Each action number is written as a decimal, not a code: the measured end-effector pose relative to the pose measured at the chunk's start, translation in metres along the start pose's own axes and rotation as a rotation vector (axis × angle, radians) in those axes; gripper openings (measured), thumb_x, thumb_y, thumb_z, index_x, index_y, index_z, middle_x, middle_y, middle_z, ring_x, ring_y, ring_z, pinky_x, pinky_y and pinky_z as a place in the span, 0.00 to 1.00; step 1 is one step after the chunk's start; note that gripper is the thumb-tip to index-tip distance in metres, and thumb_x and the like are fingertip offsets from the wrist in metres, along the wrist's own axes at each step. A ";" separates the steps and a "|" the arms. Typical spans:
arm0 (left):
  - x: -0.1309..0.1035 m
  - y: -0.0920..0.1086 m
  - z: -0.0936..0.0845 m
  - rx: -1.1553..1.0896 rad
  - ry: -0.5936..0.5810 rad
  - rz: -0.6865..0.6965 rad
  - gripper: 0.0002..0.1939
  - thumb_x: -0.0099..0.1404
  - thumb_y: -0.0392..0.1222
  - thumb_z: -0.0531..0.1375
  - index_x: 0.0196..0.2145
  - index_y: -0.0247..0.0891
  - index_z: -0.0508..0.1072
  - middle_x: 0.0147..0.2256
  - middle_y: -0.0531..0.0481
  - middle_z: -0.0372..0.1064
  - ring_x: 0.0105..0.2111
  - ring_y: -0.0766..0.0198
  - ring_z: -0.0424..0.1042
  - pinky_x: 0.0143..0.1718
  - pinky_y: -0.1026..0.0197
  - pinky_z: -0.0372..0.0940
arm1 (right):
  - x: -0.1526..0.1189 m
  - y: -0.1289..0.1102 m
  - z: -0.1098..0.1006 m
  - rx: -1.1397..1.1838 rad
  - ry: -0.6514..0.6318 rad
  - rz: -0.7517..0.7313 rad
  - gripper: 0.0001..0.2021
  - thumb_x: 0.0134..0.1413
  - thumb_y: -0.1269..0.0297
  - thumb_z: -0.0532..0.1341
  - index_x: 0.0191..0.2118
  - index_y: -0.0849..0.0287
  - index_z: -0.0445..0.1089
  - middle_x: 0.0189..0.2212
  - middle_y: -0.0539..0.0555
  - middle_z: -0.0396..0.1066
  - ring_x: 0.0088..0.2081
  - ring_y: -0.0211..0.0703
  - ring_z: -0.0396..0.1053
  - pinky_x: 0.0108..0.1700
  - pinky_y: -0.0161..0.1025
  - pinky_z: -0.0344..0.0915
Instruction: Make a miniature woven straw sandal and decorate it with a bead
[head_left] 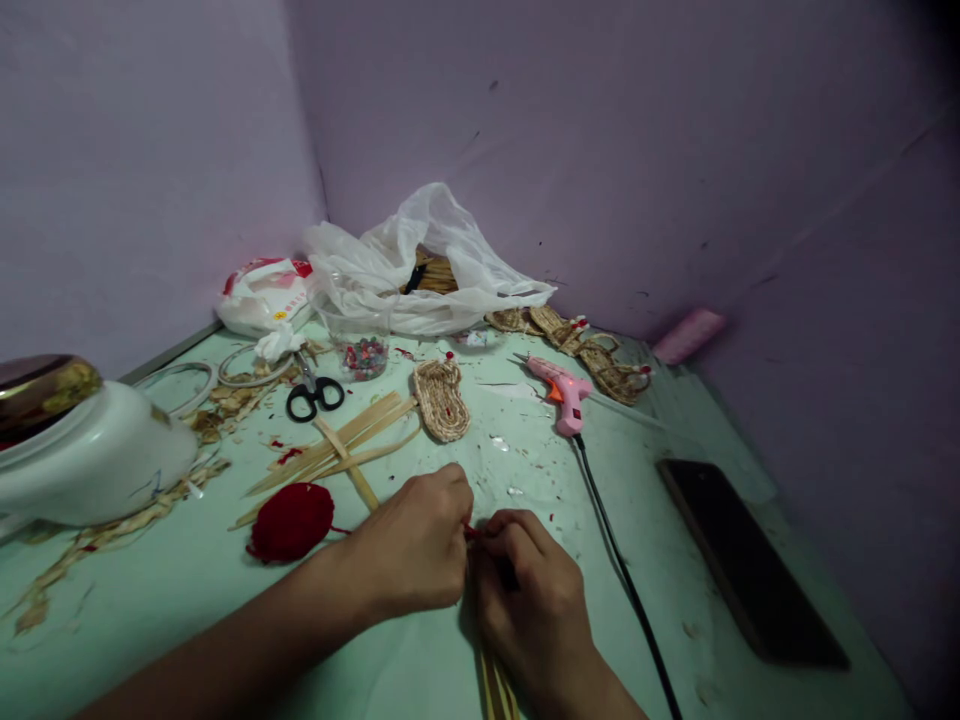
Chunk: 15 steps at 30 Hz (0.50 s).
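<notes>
My left hand (420, 545) is closed in a fist, pinching red yarn (472, 533) at its thumb side. Close beside it, my right hand (532, 590) is closed too, with finger and thumb on the same short stretch of yarn. Pale straw strips (496, 690) come out below the right hand toward the near edge; its fingers hide their upper ends. To the left lies a red yarn ball (292, 522), its strand running under my left wrist. A woven straw piece (442, 402) with a red bead on top lies beyond my hands, near loose straw strips (349, 440).
A pink glue gun (561, 390) with a black cord lies right of centre, and a phone (750, 560) farther right. Black-handled scissors (315, 397), a bead cup (365, 357), a white plastic bag (435, 265) and woven straw pieces (611, 368) stand farther back. A white pot (97, 455) is left.
</notes>
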<state>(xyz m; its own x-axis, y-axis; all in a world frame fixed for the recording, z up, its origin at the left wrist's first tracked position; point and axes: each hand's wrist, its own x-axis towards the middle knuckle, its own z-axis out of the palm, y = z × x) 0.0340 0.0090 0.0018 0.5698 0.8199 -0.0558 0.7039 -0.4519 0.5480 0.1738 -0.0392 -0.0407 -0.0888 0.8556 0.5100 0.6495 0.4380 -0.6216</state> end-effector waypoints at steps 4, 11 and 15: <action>-0.006 0.005 -0.003 0.173 -0.030 -0.026 0.06 0.53 0.31 0.48 0.27 0.37 0.63 0.33 0.45 0.63 0.30 0.59 0.67 0.30 0.58 0.61 | 0.002 0.000 -0.001 0.037 0.038 -0.001 0.09 0.49 0.78 0.52 0.23 0.60 0.63 0.24 0.54 0.64 0.26 0.38 0.64 0.27 0.34 0.63; -0.009 0.004 -0.003 0.204 -0.039 -0.062 0.06 0.53 0.33 0.48 0.27 0.37 0.63 0.32 0.46 0.63 0.29 0.59 0.66 0.30 0.57 0.58 | 0.005 0.004 -0.007 0.280 -0.011 0.325 0.09 0.43 0.76 0.56 0.19 0.58 0.59 0.22 0.51 0.66 0.24 0.38 0.65 0.27 0.35 0.63; -0.004 -0.001 -0.002 -0.033 0.004 -0.181 0.05 0.50 0.32 0.50 0.22 0.38 0.63 0.22 0.52 0.61 0.23 0.64 0.61 0.23 0.63 0.53 | 0.011 0.003 -0.012 0.529 -0.085 0.531 0.07 0.42 0.71 0.59 0.19 0.59 0.61 0.24 0.53 0.70 0.26 0.39 0.66 0.28 0.36 0.63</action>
<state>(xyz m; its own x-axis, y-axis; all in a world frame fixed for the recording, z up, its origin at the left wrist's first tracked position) 0.0301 0.0065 0.0034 0.4332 0.8882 -0.1532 0.7809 -0.2849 0.5559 0.1839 -0.0321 -0.0293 0.0628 0.9976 0.0281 0.1739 0.0168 -0.9846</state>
